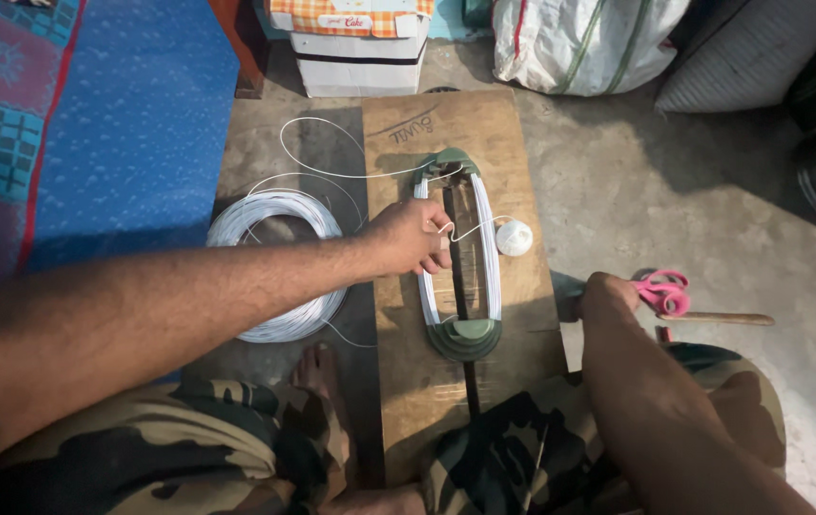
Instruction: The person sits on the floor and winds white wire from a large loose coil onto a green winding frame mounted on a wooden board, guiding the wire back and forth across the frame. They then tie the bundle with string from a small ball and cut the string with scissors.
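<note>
Left hand: pinching one white wire at the winding frame, board centre.
Right hand: at 4 o'clock, fingers closed on pink scissors.
Coil: one, 9 o'clock.
Ball: one, 3 o'clock.

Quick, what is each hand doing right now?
Left hand: closed, pinching the thin white wire at the wooden winding board.
Right hand: closed beside the pink-handled scissors.

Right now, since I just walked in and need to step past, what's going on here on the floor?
A person sits at a wooden board. The left hand pinches white wire at an oval winding frame already wrapped with it, fed from a wire coil. The right hand rests by pink scissors. A thread ball lies beside the frame.
</note>
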A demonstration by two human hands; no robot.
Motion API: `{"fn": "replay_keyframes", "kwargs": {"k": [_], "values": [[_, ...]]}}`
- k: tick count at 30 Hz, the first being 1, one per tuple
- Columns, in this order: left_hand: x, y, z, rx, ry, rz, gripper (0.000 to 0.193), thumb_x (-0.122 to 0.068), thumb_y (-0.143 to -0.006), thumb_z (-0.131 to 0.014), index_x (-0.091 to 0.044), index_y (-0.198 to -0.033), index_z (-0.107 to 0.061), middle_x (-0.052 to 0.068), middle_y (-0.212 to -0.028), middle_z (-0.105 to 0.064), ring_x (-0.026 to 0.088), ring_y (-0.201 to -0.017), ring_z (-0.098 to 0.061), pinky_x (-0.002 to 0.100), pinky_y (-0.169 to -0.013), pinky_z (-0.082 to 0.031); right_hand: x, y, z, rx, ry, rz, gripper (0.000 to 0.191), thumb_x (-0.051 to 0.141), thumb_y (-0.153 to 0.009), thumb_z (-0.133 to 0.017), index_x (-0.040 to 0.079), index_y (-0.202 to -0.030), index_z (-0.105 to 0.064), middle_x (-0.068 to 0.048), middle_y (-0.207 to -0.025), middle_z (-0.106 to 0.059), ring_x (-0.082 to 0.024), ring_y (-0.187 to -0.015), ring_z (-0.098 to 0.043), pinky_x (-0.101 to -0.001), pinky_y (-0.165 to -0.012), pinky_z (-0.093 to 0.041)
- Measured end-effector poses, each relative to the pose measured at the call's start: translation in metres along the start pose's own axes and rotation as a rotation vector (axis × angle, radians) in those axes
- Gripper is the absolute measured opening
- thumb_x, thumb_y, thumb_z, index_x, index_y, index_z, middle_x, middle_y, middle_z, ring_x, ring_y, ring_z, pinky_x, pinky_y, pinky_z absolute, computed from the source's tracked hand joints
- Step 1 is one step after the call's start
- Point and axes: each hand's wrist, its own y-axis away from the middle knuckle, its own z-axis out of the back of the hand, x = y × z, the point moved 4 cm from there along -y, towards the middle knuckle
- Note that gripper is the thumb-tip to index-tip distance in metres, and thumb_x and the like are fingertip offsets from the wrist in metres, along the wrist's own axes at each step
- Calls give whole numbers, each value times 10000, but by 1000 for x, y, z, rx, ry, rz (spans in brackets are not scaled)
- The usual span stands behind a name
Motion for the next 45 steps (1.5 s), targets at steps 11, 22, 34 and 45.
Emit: {"fn": "replay_keyframes", "kwargs": {"k": [11,22,34,45], "values": [[-9,5,11,-109,-201,13,135,-89,-931,-608,-24,-1032,-670,80,-808,-791,137,-614,-739,316,-503,-589,39,-1,9,177,-547,99,108,-9,-906,-599,-19,-1000,-652,-129,-838,-721,-181,-593,-610,-323,-501,-466],[0,-7,35,-263,-104,60,91,-75,-935,-614,-22,-883,-667,93,-737,-761,143,-567,-722,308,-445,-569,-6,201,5,656,297,1325,163,167,-795,-733,125,-946,-776,-119,-827,-770,-287,-746,-728,-434,-649,-573],[-55,8,13,-203,-435,-170,175,-257,-850,-793,-85,-818,-781,62,-662,-718,111,-525,-644,333,-490,-518,-1,217,9,345,386,1168,149,204,-760,-719,97,-855,-762,-157,-851,-729,-389,-826,-711,-494,-707,-565],[-82,26,10,-93,-370,-131,166,-225,-897,-755,-74,-830,-754,26,-590,-690,98,-457,-624,264,-419,-478,84,96,16,182,182,719,666,336,-750,-810,123,-1334,-572,-165,-1017,-743,-347,-861,-766,-472,-787,-604]]}}
